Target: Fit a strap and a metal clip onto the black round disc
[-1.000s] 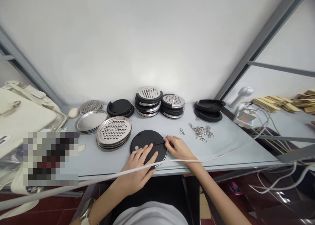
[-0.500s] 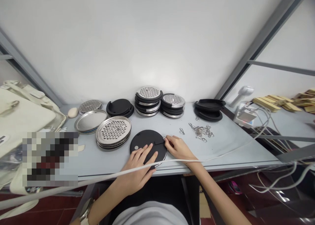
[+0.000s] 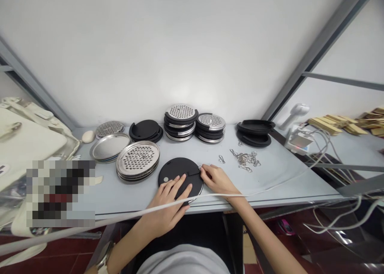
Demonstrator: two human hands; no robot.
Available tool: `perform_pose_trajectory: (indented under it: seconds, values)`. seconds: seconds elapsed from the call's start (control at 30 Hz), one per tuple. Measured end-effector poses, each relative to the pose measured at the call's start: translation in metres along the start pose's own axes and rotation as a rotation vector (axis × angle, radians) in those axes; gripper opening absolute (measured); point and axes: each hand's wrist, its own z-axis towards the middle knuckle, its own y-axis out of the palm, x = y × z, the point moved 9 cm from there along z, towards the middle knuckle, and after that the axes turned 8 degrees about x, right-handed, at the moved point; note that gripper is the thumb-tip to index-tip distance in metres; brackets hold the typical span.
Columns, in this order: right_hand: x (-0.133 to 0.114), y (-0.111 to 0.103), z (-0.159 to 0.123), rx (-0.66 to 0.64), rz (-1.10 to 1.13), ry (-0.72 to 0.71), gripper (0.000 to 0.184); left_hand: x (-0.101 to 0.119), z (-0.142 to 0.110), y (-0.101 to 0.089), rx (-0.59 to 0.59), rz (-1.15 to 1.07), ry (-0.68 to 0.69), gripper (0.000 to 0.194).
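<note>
A round black disc (image 3: 177, 168) with a pale dot and a shiny metal rim lies near the table's front edge. My left hand (image 3: 169, 204) rests flat on it, fingers spread, pressing its near side. At the disc's right edge, my right hand (image 3: 216, 178) is closed in a pinch. A small metal clip shows as a loop at its fingertips, beside a black strap or cord running from the disc's middle; the rest is hidden by the fingers. One loose clip (image 3: 221, 159) lies just beyond the right hand, and a tangled pile of metal clips (image 3: 246, 159) is farther right.
Left of the disc are stacked grater plates (image 3: 138, 158) and plain metal discs (image 3: 110, 146). Black holders (image 3: 145, 130) and assembled stacks (image 3: 180, 132) stand along the wall, more black holders (image 3: 255, 140) at right. A white cable (image 3: 135, 214) crosses before my forearms.
Almost nothing has moved: both hands keep their places on the disc. The view has shifted very slightly.
</note>
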Motion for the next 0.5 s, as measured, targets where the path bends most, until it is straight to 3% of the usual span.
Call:
perform_pose_trajectory:
  seconds: [0.5]
  values:
    - [0.0003,0.0003,0.0002,0.001,-0.004,-0.002,0.028,0.0002,-0.0004,0.0015,-0.019,0.017,0.006,0.052]
